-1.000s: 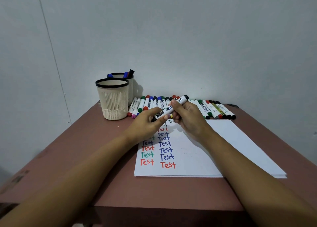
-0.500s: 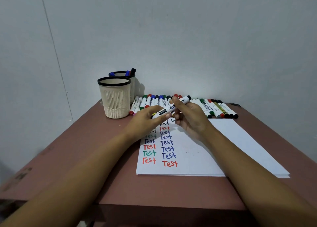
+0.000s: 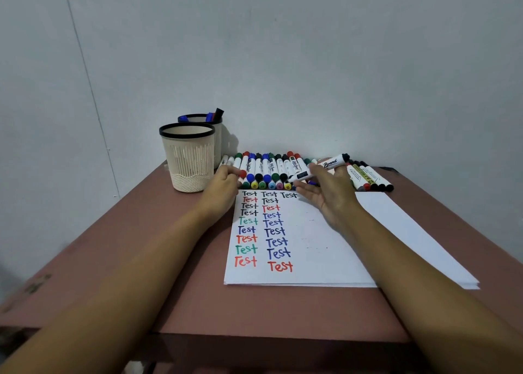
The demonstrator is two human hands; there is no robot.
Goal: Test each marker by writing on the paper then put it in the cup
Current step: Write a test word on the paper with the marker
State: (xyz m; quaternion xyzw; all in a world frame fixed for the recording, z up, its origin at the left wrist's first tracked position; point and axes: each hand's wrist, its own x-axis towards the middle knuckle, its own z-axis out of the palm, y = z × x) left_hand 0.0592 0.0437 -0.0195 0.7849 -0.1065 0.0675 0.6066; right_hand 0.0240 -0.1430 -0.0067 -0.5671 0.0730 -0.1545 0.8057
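Note:
My right hand (image 3: 328, 195) holds a capped black marker (image 3: 319, 168) between thumb and fingers, tilted over the far edge of the white paper (image 3: 325, 246). The paper carries columns of the word "Test" in black, red, green and blue. My left hand (image 3: 222, 188) rests at the left end of the marker row (image 3: 271, 167), its curled fingertips against a red marker's cap (image 3: 242, 173); I cannot tell whether it is gripped. The beige cup (image 3: 186, 158) with a black rim stands just left of that hand.
A second cup (image 3: 215, 136) behind the first holds blue and black markers. More markers (image 3: 368, 178) lie at the far right of the row. The brown table (image 3: 141, 260) stands in a corner, with walls behind and to the left.
My left hand let go of the black marker and moved left to the row's left end. My right hand keeps the marker and has shifted it slightly right.

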